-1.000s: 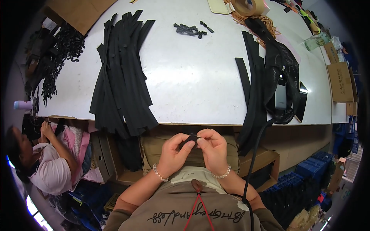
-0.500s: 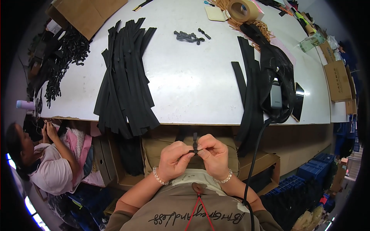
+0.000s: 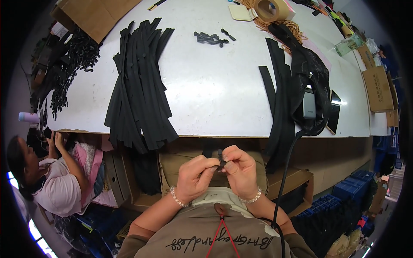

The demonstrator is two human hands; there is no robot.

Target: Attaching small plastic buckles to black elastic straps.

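Note:
Just past the table's near edge, in front of my chest, both hands pinch a small black fabric piece (image 3: 221,163), which looks like a short folded or knotted strip. My left hand (image 3: 192,175) is closed on its left side with thumb and index finger. My right hand (image 3: 242,176) grips it from the right, fingers curled and thumb pressed in. A short end stands up between the fingertips; the rest is hidden by them. Several small black knotted pieces (image 3: 211,38) lie in a group at the far middle of the white table (image 3: 211,99).
Long black strips (image 3: 142,86) are piled left of centre, hanging over the edge. More strips (image 3: 279,94) lie right, beside a black mesh bag (image 3: 316,77) holding a grey device (image 3: 308,105). A black cable (image 3: 282,180) runs down rightward. A co-worker (image 3: 56,180) sits at left.
My fingers have shifted on the black piece, the right hand moving slightly closer and over it. Less of its upright end shows. The co-worker's hands have moved slightly, now with something dark at them.

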